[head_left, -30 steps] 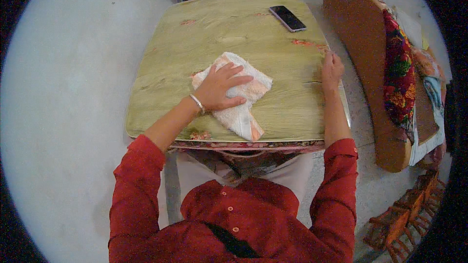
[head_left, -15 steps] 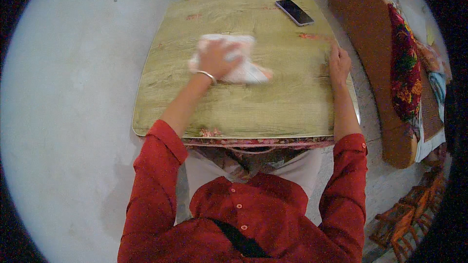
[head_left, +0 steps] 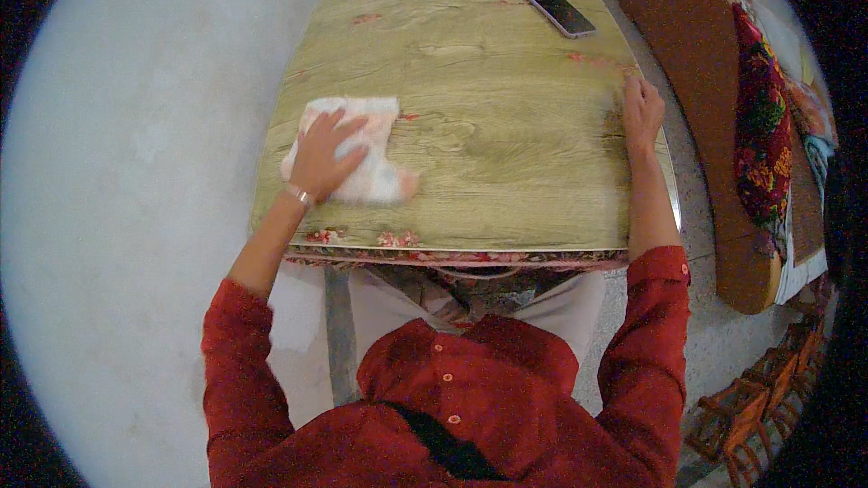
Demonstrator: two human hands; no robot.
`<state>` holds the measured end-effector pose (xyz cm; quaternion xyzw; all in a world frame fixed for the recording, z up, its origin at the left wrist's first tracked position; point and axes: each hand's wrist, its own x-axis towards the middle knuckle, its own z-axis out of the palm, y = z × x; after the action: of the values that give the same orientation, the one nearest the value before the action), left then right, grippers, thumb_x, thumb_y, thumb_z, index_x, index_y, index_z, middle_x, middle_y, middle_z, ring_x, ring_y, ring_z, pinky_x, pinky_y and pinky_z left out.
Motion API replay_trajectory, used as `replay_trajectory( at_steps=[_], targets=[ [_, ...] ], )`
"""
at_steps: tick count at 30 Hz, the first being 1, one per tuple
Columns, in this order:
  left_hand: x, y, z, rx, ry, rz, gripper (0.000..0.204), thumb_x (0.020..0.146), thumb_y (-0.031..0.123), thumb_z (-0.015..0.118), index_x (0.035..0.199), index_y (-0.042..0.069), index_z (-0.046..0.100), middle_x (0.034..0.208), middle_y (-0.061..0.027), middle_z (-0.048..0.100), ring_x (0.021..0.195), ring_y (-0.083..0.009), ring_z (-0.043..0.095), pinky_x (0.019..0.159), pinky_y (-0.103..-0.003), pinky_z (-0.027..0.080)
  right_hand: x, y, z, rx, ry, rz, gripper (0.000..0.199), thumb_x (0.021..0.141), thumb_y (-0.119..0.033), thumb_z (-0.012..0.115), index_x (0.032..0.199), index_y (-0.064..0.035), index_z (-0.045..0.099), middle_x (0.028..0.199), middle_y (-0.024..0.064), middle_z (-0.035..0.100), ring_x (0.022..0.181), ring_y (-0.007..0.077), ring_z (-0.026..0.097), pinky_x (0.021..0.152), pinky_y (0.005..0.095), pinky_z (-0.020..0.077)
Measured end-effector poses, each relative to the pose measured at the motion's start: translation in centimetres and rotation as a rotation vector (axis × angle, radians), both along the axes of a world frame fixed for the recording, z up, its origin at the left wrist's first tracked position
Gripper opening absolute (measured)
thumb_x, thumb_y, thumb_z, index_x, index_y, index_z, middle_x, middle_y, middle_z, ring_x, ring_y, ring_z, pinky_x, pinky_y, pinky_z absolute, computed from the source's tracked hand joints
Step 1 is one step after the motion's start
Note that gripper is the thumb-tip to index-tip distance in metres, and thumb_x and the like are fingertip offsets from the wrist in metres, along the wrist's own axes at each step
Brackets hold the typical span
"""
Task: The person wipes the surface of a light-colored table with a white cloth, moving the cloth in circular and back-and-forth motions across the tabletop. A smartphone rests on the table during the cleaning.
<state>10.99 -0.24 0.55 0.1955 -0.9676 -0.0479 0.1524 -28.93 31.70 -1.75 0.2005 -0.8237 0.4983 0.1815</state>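
A white cloth with pale peach patches (head_left: 384, 183) lies spread on the left part of the table (head_left: 488, 190), whose top has a light wood-grain pattern with small red flowers. My left hand (head_left: 327, 155) rests flat on the cloth, fingers spread apart, a light band round its wrist. At the table's right edge is my right hand (head_left: 643, 110), its fingers curled over the rim. Part of its grip is hidden.
A dark-screened smartphone (head_left: 560, 13) lies near the far right corner. Beyond the right edge stands a long brown padded piece of furniture (head_left: 692, 81) with a colourful floral cloth (head_left: 759, 126) on it. Wooden furniture (head_left: 737, 416) shows at lower right.
My left hand has slid the cloth leftward and nearer to me across the tabletop. The right hand keeps its place at the edge. The whole view has shifted slightly.
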Motion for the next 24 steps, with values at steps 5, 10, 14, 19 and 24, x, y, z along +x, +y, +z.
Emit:
replay_trajectory(
  at_steps=[5, 10, 14, 19, 24],
  targets=[
    [-10.5, 4.9, 0.8, -0.042, 0.024, -0.14, 0.05, 0.083, 0.048, 0.058, 0.127, 0.026, 0.056, 0.139, -0.0142, 0.044, 0.127, -0.0369, 0.039, 0.103, -0.057, 0.027, -2.4, 1.2, -0.1, -0.043, -0.154, 0.037, 0.039, 0.088, -0.038, 0.057, 0.102, -0.0021, 0.066, 0.096, 0.0143, 0.066, 0.087, 0.023, 0.061, 0.076, 0.0368, 0.0475],
    [-6.3, 12.3, 0.8, -0.025, -0.01, -0.545, 0.051, 0.081, 0.046, 0.061, 0.127, 0.026, 0.057, 0.142, -0.0141, 0.041, 0.133, -0.0393, 0.032, 0.109, -0.056, 0.022, 3.8, 8.0, 4.1, -0.388, -0.359, 0.268, 0.038, 0.092, -0.019, 0.053, 0.123, 0.003, 0.054, 0.121, 0.013, 0.058, 0.113, 0.0222, 0.054, 0.098, 0.0341, 0.0419],
    [2.5, 5.8, 1.4, 0.064, 0.005, -0.45, 0.055, 0.077, 0.037, 0.066, 0.129, 0.021, 0.056, 0.142, -0.0159, 0.042, 0.135, -0.0377, 0.032, 0.11, -0.056, 0.018, 11.5, 19.6, 2.7, 0.106, 0.532, 0.058, 0.037, 0.096, -0.012, 0.045, 0.13, 0.0026, 0.044, 0.135, 0.0175, 0.045, 0.124, 0.0282, 0.045, 0.103, 0.0373, 0.0357],
    [8.3, -2.6, 1.6, 0.065, -0.052, 0.024, 0.051, 0.082, 0.031, 0.062, 0.13, 0.016, 0.054, 0.141, -0.0179, 0.042, 0.133, -0.0385, 0.033, 0.11, -0.051, 0.02, 24.1, 33.2, -17.2, 0.156, -0.179, -0.337, 0.041, 0.094, -0.015, 0.043, 0.129, 0.0051, 0.041, 0.132, 0.0183, 0.044, 0.121, 0.0291, 0.042, 0.103, 0.039, 0.0326],
    [0.7, -6.2, 0.5, 0.144, 0.009, 0.057, 0.049, 0.083, 0.032, 0.062, 0.13, 0.018, 0.055, 0.139, -0.0204, 0.043, 0.132, -0.0395, 0.034, 0.11, -0.052, 0.021, 38.7, 39.8, -33.3, 0.732, -1.051, 0.041, 0.035, 0.09, -0.02, 0.051, 0.115, 0.0041, 0.053, 0.094, 0.0138, 0.058, 0.088, 0.0246, 0.054, 0.084, 0.0374, 0.0437]
  ],
)
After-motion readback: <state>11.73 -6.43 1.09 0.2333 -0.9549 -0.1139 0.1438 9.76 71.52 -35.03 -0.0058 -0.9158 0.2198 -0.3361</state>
